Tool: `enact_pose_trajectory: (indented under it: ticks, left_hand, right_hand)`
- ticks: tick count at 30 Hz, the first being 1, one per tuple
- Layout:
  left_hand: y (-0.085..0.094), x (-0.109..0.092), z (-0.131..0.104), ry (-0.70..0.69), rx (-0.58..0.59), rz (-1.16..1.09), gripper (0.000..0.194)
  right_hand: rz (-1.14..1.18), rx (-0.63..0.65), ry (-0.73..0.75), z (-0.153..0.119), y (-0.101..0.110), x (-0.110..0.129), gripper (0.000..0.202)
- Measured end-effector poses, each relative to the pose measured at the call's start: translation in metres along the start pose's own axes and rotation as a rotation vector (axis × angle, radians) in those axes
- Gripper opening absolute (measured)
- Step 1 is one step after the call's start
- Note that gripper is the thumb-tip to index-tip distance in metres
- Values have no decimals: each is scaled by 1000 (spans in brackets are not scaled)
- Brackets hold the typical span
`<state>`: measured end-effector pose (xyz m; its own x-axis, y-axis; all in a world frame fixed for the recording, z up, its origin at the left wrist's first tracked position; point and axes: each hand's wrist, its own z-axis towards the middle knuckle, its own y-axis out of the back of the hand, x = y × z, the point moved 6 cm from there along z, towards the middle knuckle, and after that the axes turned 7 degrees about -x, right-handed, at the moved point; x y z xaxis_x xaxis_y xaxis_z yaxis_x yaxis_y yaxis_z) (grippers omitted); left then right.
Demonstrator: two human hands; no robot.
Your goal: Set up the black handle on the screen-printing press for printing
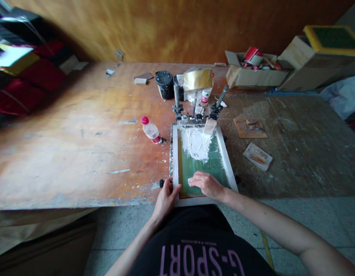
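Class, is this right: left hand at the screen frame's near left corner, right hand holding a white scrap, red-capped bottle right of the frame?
No: the head view shows the red-capped bottle left of the screen frame. The left hand is indeed at the near left corner, and the right hand does hold a white scrap.
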<state>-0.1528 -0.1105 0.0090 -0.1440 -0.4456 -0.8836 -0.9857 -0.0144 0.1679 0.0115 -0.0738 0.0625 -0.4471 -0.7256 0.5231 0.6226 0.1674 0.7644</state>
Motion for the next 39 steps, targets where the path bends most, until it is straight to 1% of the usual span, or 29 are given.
enact_pose_trajectory:
  ticks: [3,5,6,8,12,14,17,21,23,25,27,28,30,32,34,36,39]
  left_hand:
    - [0,-1,0,10,4,20,50]
    - [1,-1,0,17,-7,33,51]
    - [1,-1,0,16,-10,38,51]
    - [2,-1,0,9,-9,50,50]
    - [2,-1,-1,5,3,83,49]
    - [2,0,0,10,-11,96,48]
    - [2,1,0,12,-37,100,48]
    - [1,2,-1,4,-38,89,48]
    - [1,1,-1,2,-41,88,48]
    - [1,0,-2,1,-46,88,48]
    - [1,0,-2,0,-43,81,48]
    - [1,0,-2,0,-40,75,48]
    - [1,0,-1,2,-38,68,47]
    - [1,1,-1,3,-48,75,47]
    - [2,2,0,4,-61,88,47]
    - [2,2,0,7,-64,95,47]
    - [2,1,-1,4,-59,94,47]
  right_hand:
    - [99,-94,-100,-8,16,-6,22]
    - [58,-159,-141,-7,25,-15,22]
    - [22,-171,-139,-5,27,-19,22]
    - [-32,-161,-100,-1,28,-26,23]
    - [-88,-127,4,4,21,-35,25]
    - [-118,-115,32,8,18,-38,26]
    - [-167,-93,31,20,15,-48,26]
    - [-284,-62,-18,47,16,-67,23]
    - [-294,-96,-48,58,23,-71,23]
    - [-246,-199,-90,60,34,-69,24]
    - [-179,-294,-139,52,44,-60,25]
    - [-156,-314,-159,45,46,-55,25]
    - [-143,-294,-166,31,44,-43,22]
    - [-160,-235,-132,20,36,-32,21]
    - [-180,-166,-86,13,26,-27,22]
    - [-224,-118,-60,11,18,-28,20]
    - [-354,-94,-61,17,11,-40,17]
